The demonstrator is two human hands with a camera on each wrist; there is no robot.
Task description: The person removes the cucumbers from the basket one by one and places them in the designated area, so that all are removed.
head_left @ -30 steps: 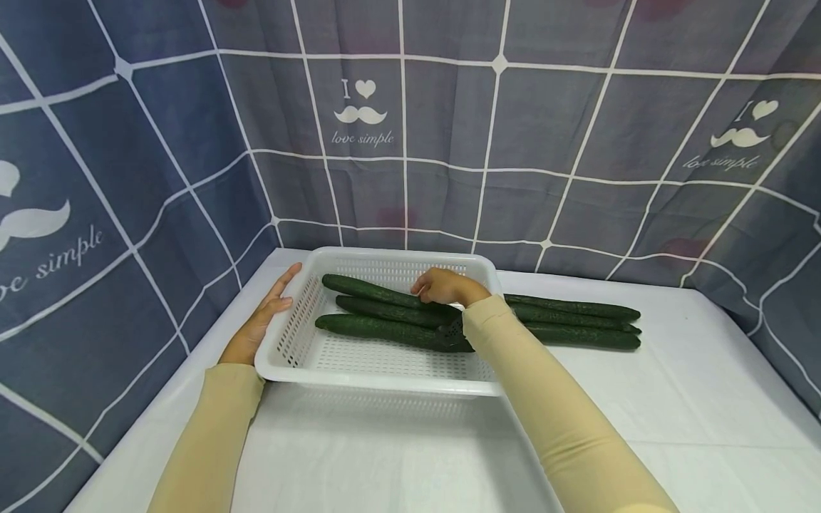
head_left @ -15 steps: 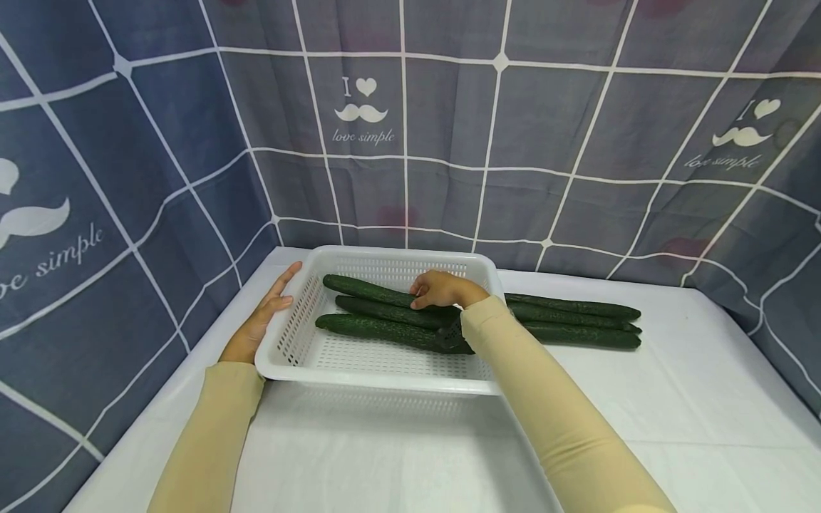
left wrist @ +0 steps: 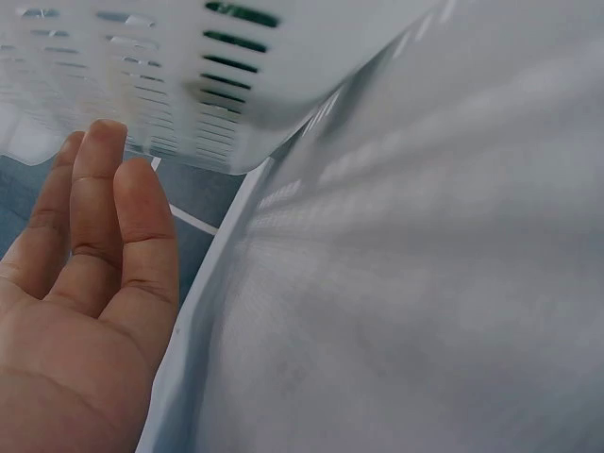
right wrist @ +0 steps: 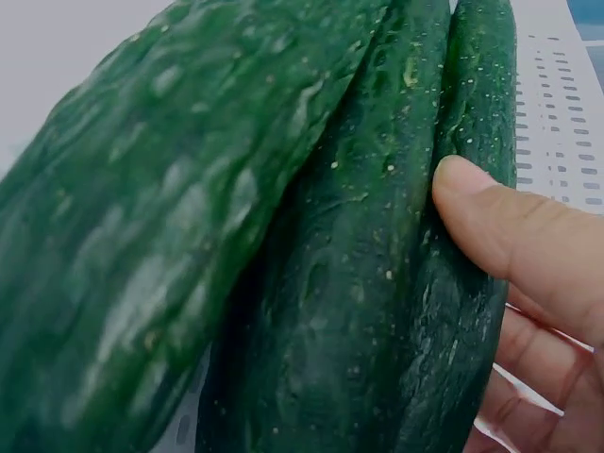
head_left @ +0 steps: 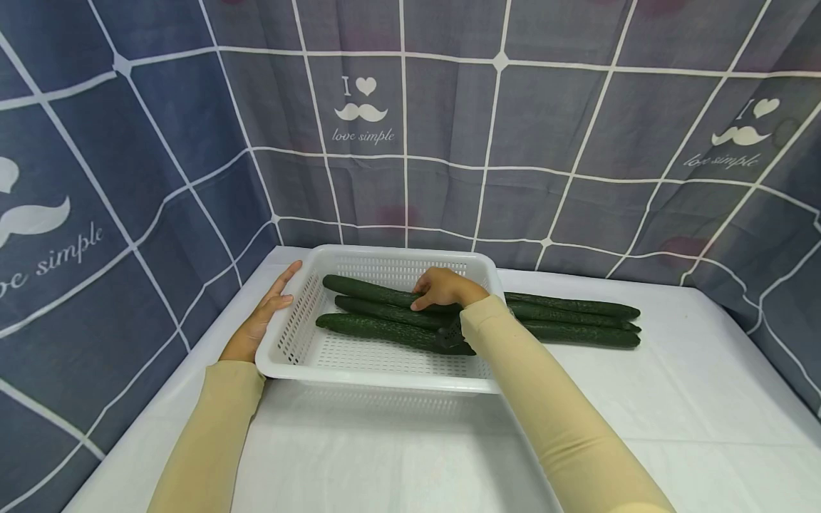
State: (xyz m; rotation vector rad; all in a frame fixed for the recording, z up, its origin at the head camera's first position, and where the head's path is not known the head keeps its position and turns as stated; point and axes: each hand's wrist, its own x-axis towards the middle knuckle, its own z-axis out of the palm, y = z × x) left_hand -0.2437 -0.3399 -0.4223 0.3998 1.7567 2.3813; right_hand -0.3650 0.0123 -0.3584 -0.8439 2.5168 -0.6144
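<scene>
Barely a change from half a second ago: your right hand still pinches the long dark-green cucumber, thumb and fingers on its sides, inside the white perforated plastic basket. Left of that grip, your left hand keeps straight fingers by the rim. The cucumber looks settled.

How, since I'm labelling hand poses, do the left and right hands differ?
The left hand is outside the white basket, at its left end; the right hand is inside it. The left hand's fingers are nearly straight, while the right hand grips the far cucumber in the basket. Both hands emerge from beige sleeves.
</scene>
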